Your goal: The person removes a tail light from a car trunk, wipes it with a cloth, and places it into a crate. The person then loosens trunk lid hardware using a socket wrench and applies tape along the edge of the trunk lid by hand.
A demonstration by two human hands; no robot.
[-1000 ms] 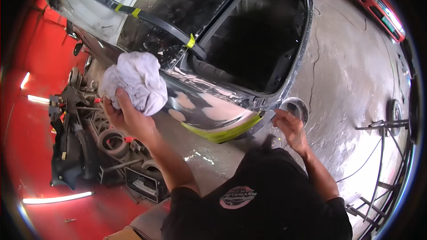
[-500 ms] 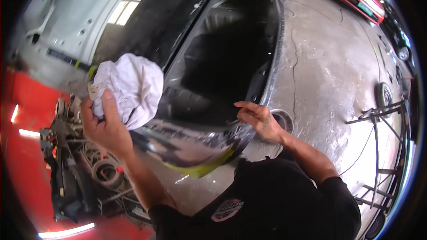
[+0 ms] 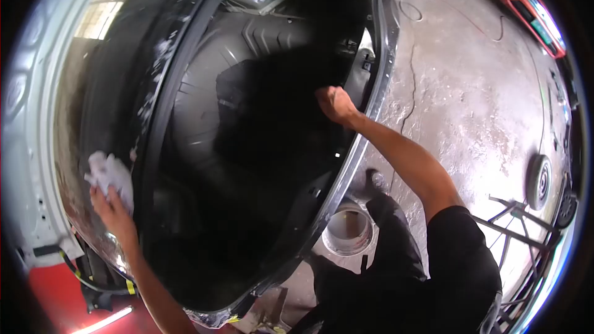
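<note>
My left hand (image 3: 114,210) presses a crumpled white cloth (image 3: 111,176) against the glossy dark panel (image 3: 102,105) at the left of a car body. Its fingers lie over the cloth's lower side. My right hand (image 3: 337,105) is closed, fingers curled, above the right side of the car's open dark compartment (image 3: 204,99). Whatever its fingers might hold is hidden. Inside the compartment, bare metal shows a large rounded shape, and deep shadow covers much of the middle. The compartment's outer edge (image 3: 352,164) runs below my right forearm.
An open round bucket (image 3: 348,232) stands on the concrete floor beside my legs. A loose wheel (image 3: 540,182) and a metal stand (image 3: 523,226) are at the right. A red car (image 3: 526,9) is parked at the top right, with a hose (image 3: 408,9) on the floor.
My left hand has lowered the cloth from mid-air onto the dark panel. The right hand has reached farther over the compartment and curled its fingers. The view has moved closer above the car.
</note>
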